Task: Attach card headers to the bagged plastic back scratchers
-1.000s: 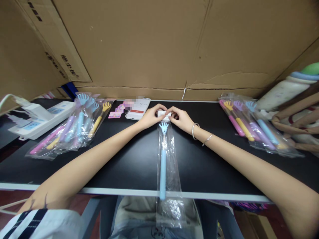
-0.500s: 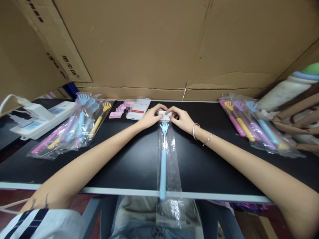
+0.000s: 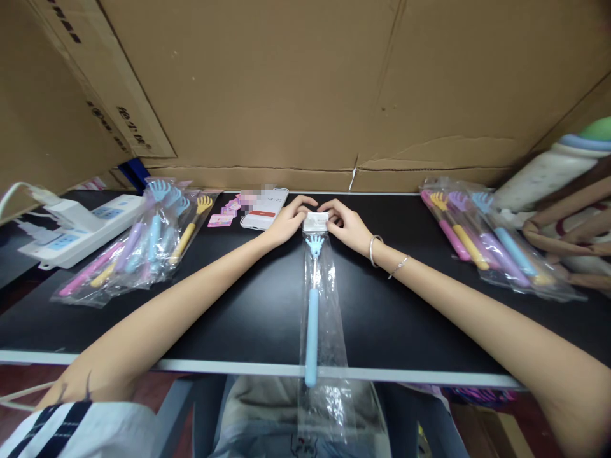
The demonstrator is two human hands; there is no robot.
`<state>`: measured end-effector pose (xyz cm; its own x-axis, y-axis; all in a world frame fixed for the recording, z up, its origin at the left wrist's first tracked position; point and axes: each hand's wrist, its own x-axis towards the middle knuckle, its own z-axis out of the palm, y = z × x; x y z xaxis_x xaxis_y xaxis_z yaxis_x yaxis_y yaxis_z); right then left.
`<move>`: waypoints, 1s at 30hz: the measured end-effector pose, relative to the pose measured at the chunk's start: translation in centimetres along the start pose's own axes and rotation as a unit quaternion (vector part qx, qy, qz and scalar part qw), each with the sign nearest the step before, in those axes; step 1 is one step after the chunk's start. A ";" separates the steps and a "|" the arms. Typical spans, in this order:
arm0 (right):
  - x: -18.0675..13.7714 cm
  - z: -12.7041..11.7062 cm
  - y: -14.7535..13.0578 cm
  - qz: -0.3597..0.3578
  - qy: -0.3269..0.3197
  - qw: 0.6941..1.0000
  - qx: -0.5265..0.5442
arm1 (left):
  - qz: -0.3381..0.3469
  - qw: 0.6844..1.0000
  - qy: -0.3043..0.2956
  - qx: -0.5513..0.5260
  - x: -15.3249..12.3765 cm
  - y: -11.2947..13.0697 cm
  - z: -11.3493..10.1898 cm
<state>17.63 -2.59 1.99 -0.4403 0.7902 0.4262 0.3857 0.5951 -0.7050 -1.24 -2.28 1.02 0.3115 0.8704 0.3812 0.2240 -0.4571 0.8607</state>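
Note:
A blue back scratcher (image 3: pixel 312 331) with a hand-shaped head lies in a clear plastic bag (image 3: pixel 329 305), whose lower end hangs past the table's front edge. At the bag's far end is a small white label (image 3: pixel 316 222). My left hand (image 3: pixel 287 221) rests at the label's left side, fingers curved and apart, thumb by its edge. On the other side, my right hand (image 3: pixel 348 224) has its index finger arched beyond the label and its thumb at the right edge. Neither hand visibly grips anything; whether the fingertips touch the label is hard to make out.
Bagged back scratchers lie in a pile (image 3: pixel 155 235) at left and another group (image 3: pixel 482 235) at right. A white power strip (image 3: pixel 81 229) sits far left. Behind my left hand are a phone (image 3: pixel 267 213) and pink cards (image 3: pixel 220 221). A bottle (image 3: pixel 554 168) stands right, against cardboard walls (image 3: pixel 286 83).
My left thumb has drawn back to the left off the label, and the fingers of both hands have parted slightly. More of the label shows. The bagged back scratcher stays nearly in place.

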 end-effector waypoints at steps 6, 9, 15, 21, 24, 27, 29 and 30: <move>0.0 0.0 -0.1 0.010 0.000 1.000 0.002 | 0.010 1.000 -0.009 0.009 -0.1 0.3 0.0; 0.0 0.0 0.0 0.008 0.002 1.000 0.003 | 0.009 1.000 -0.008 0.011 -0.1 0.5 0.0; 0.0 -0.1 0.1 0.022 0.010 0.999 0.024 | 0.015 0.999 0.004 0.028 -0.2 0.6 0.1; 0.2 0.1 0.7 0.043 0.030 0.996 0.071 | 0.032 0.998 -0.007 0.047 -0.4 0.8 0.1; 0.2 0.1 0.8 0.048 0.031 0.995 0.082 | 0.038 0.998 -0.013 0.050 -0.4 1.0 0.1; 0.2 0.0 0.7 0.047 0.031 0.995 0.084 | 0.041 0.997 -0.016 0.057 -0.4 1.0 0.1; 0.2 -0.1 0.6 0.046 0.030 0.995 0.085 | 0.040 0.997 -0.017 0.058 -0.4 0.9 0.0; 0.1 -0.1 0.5 0.047 0.031 0.995 0.085 | 0.039 0.997 -0.017 0.059 -0.4 0.9 0.0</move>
<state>17.86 -2.16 1.74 -0.3568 0.8513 0.3847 0.2774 0.4897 -0.8266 -1.13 -3.10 1.65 0.3630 0.8255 0.4323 0.3039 -0.5434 0.7825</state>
